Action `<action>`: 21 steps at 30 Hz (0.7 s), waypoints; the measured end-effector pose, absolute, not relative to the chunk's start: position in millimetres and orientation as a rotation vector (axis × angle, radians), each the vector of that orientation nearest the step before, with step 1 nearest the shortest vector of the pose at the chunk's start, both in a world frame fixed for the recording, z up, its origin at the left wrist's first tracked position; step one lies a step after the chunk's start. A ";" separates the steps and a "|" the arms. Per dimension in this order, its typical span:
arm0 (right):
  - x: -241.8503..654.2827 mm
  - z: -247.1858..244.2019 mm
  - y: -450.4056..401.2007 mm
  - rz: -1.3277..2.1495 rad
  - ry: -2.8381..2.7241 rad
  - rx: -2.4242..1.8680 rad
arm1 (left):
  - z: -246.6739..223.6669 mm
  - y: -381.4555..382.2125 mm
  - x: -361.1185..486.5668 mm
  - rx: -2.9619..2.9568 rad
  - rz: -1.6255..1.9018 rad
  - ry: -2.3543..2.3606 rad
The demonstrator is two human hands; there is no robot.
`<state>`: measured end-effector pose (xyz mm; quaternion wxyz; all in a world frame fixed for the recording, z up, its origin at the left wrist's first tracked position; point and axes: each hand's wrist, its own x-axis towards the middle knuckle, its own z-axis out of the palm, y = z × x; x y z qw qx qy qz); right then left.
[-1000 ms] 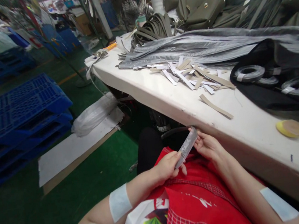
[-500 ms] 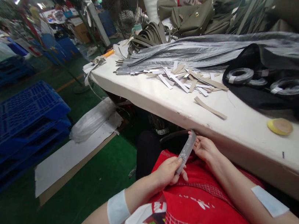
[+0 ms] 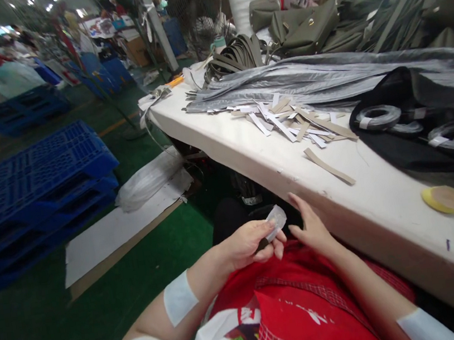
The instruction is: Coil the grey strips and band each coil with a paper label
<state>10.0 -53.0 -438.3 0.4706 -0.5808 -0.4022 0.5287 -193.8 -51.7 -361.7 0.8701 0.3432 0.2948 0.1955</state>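
My left hand is closed around a small piece wrapped in clear plastic, above the red apron on my lap. A dark end of the piece shows between my fingers. Just to the right, my right hand is apart from it, fingers spread, holding nothing, near the front edge of the white table. On the table, grey and white strips lie in a loose pile, and a single grey strip lies in front of them.
A yellow tape roll and a black bag with coiled clear tubing are on the table's right part. Long grey plastic-wrapped bundles lie behind the strips. Blue pallets and a white board are on the green floor at left.
My right hand has let go of the wrapped piece and opened beside it. The piece now shows shorter, crumpled in my left hand. The whole view has shifted slightly.
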 end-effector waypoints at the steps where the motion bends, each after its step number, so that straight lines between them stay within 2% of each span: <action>1: 6.2 -433.4 -55.5 1.361 -1.209 -1.340 | -356.1 -46.8 -193.6 0.697 0.426 0.563; 3: -3.1 -426.4 -60.6 1.561 -1.527 -1.187 | -344.2 -36.6 -193.4 0.645 0.476 0.484; 6: -18.8 -418.9 -70.5 1.783 -1.526 -1.146 | -328.4 -20.0 -194.5 0.612 0.642 0.483; 9: -32.7 -403.2 -85.5 1.826 -1.457 -1.165 | -322.1 -4.0 -193.7 0.760 0.969 0.586; 12: -36.0 -372.5 -98.8 1.714 -1.537 -1.094 | -324.8 4.6 -188.5 1.231 1.228 0.807; 16: -12.0 -327.7 -88.6 1.425 -1.418 -1.078 | -324.7 -3.6 -181.8 1.995 0.932 0.781; 21: 35.3 -307.4 -44.8 1.129 -1.425 -1.482 | -327.3 -22.4 -180.3 2.041 0.589 0.702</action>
